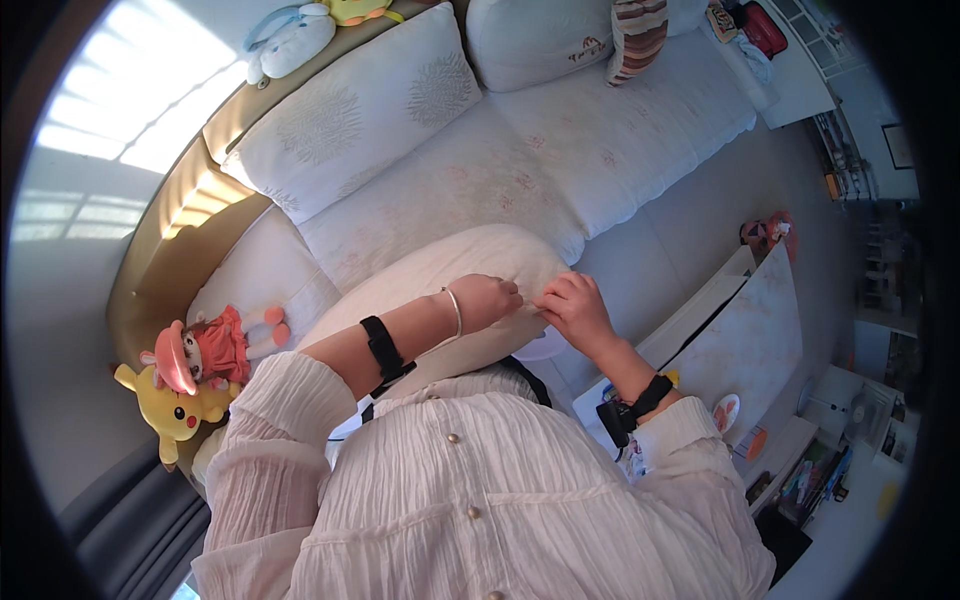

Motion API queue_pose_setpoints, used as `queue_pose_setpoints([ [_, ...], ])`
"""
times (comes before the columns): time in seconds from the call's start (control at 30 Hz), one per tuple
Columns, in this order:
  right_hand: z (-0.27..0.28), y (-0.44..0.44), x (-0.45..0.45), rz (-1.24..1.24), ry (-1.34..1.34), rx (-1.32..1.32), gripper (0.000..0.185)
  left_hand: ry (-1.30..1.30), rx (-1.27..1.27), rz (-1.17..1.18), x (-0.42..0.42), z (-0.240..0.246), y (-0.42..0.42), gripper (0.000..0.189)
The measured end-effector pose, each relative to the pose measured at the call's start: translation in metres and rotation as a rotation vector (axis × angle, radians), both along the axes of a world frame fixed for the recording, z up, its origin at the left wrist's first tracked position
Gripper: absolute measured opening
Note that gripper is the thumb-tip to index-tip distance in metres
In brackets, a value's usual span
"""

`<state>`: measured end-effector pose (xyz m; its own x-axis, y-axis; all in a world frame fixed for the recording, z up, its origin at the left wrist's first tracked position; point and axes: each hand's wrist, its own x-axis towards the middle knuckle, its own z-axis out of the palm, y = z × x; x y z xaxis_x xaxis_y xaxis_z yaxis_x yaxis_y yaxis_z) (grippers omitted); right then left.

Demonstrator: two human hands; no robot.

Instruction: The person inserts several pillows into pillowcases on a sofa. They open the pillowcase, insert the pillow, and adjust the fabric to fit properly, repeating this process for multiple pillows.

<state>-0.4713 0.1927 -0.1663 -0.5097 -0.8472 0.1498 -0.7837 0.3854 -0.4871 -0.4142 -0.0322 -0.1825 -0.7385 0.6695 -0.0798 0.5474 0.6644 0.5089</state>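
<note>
A large cream cushion (465, 259) lies across my lap, in front of my torso. My left hand (484, 302), with a bangle at the wrist, rests over it, its fingertips curled in on the fabric near the right end. Close beside it, my right hand (577, 306) pinches the cushion's seam or edge between thumb and fingers. A small gap separates the two hands. What exactly the fingertips hold is too small to make out. Both forearms wear black straps, and the cushion's near side is partly hidden under my left arm.
Beyond the cushion stretches a sofa (457, 187) with a pale cover and a patterned back cushion (360, 120). A doll (225, 345) and a yellow plush toy (169, 405) sit at left. At right stands a marble-look table (750, 330); a pale plastic basin (541, 345) shows below my right hand.
</note>
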Motion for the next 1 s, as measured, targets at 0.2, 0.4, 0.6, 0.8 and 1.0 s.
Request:
queue_pose_setpoints([
  [0.2,0.003,-0.017,-0.009,0.047,0.011,-0.039,0.015,0.173,0.048,0.031,0.031,0.021,-0.03,0.01],
  [0.4,0.019,-0.037,-0.023,0.186,0.042,-0.003,0.015,0.316,0.081,0.167,0.033,0.014,-0.03,0.012],
  [0.6,0.015,-0.046,-0.025,0.235,-0.05,0.027,0.012,0.319,0.067,0.219,0.038,-0.003,-0.025,0.011],
  [0.8,0.012,-0.027,-0.03,0.192,-0.075,0.051,0.01,0.198,0.017,0.173,0.054,-0.012,-0.032,0.009],
  [1.0,0.009,-0.017,-0.036,0.114,-0.034,0.086,0.009,0.102,-0.068,0.266,0.144,-0.002,-0.122,0.008],
])
